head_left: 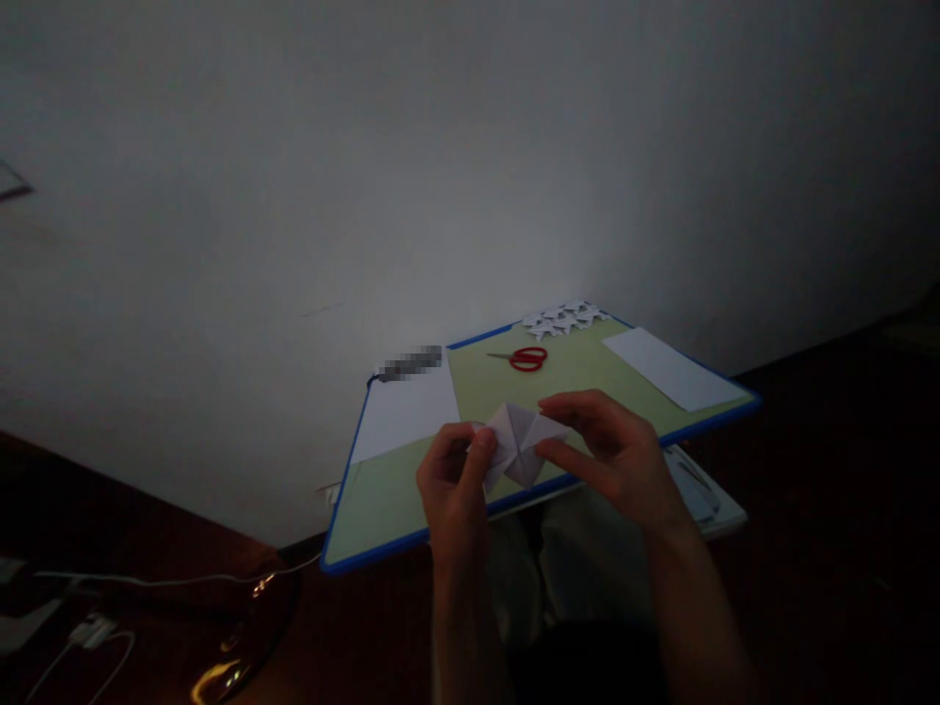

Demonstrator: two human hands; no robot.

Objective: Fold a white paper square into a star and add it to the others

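A folded white paper piece with pointed flaps is held up over the near edge of the table. My left hand pinches its left side between thumb and fingers. On the other side, my right hand has a flap of the paper between its thumb and fingertips. Beyond them lies a pair of scissors with red handles, blades pointing left. Several small folded paper shapes sit grouped at the far edge of the table.
The light green tabletop has a blue rim. White sheets lie at its left and right. A pale wall stands right behind the table. A white cable runs at the lower left.
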